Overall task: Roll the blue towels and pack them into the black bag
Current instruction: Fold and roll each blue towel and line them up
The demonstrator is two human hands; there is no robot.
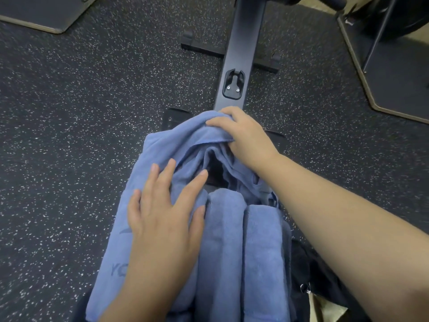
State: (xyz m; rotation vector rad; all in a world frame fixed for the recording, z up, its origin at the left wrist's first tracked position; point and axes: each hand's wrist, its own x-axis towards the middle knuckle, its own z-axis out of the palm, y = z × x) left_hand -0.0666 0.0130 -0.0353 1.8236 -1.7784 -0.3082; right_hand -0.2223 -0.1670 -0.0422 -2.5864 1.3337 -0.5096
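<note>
Towel (171, 145) edge bunched under right hand (243, 135) fingers (216, 123).

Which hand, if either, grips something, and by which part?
The right hand grips the loose blue towel by its bunched far edge. The left hand only rests flat on it.

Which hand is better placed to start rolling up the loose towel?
Probably the right hand: its fingers already grip the bunched far end of the loose towel. The left hand lies flat and open on it beside the rolled towels, better for holding it down.
</note>
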